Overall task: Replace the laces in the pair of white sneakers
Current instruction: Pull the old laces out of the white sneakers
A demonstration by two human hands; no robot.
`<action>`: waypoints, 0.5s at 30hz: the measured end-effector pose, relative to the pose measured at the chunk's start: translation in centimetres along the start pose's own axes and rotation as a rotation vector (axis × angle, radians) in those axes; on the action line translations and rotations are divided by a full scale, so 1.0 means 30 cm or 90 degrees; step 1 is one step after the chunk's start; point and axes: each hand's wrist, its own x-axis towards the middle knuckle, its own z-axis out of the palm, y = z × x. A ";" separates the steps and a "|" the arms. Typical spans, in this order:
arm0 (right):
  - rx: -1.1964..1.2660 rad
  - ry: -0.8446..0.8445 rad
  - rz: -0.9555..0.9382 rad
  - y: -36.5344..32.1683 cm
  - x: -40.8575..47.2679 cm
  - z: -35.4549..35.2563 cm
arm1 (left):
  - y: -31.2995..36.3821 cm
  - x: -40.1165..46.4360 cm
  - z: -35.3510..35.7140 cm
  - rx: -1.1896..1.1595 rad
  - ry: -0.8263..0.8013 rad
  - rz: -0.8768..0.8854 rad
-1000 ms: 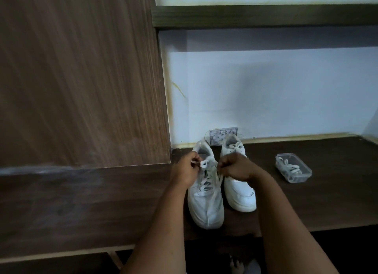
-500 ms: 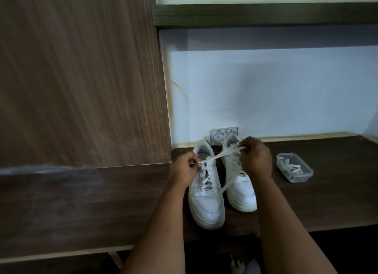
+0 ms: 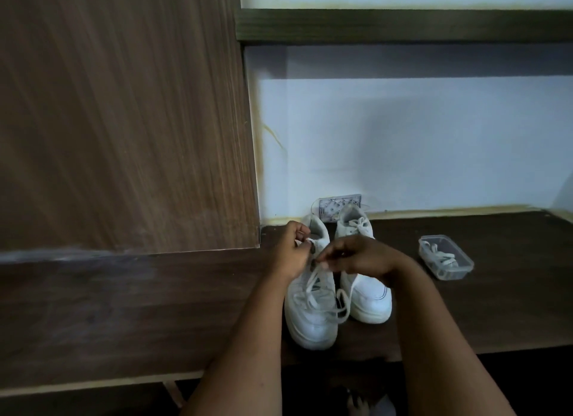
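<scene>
Two white sneakers stand side by side on the dark wooden surface. On the left sneaker the white lace lies loose, and a loop of it hangs toward the right shoe. My left hand pinches the lace near the top eyelets of that sneaker. My right hand has come over the same shoe and pinches the lace just beside the left hand's fingers. The right sneaker has a tied lace near its tongue and is partly hidden by my right hand.
A clear plastic box with white laces inside sits to the right of the shoes. A small patterned item leans on the white wall behind them. A tall wood panel rises at the left. The front edge of the surface lies just below the shoes.
My right hand, which had pulled a lace end up and to the right, has come back down to the left sneaker's top eyelets. The lace now lies slack. The left hand stayed in place.
</scene>
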 end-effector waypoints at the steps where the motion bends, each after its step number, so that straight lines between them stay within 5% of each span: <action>1: -0.050 0.167 0.016 0.017 0.034 0.020 | 0.016 -0.003 0.005 -0.047 -0.007 -0.026; 3: -0.121 0.376 0.018 0.049 0.088 0.060 | 0.034 -0.004 0.012 -0.128 -0.009 -0.059; 9: -0.245 0.388 -0.088 0.075 0.145 0.126 | 0.137 -0.009 -0.045 -0.474 0.011 -0.108; 15: -0.140 0.369 -0.004 0.097 0.168 0.102 | 0.275 -0.038 -0.246 -0.667 0.153 0.010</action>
